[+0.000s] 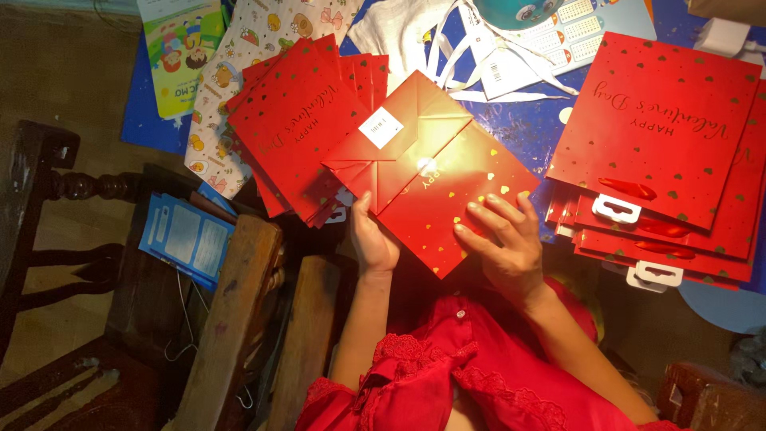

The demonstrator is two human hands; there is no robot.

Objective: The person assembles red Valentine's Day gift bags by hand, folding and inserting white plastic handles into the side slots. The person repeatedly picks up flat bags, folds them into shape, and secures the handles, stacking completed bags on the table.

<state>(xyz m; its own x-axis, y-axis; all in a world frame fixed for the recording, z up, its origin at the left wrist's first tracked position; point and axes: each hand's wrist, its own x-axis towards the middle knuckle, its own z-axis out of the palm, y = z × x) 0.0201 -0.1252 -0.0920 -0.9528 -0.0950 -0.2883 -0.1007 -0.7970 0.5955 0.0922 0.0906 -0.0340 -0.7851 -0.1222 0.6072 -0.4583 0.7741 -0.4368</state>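
- As the flat red paper gift bag with gold hearts [447, 195] lay folded, left hand [373, 239] gripped its lower-left edge, steadying it.
- Right hand [504, 239] pressed open-fingered on top, grasping nothing.
- Similar red bags stacked [654, 128] toward the table's right edge.

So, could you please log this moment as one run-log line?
left hand: holds red gift bag | right hand: flat on bag | red bag stacks: left, right
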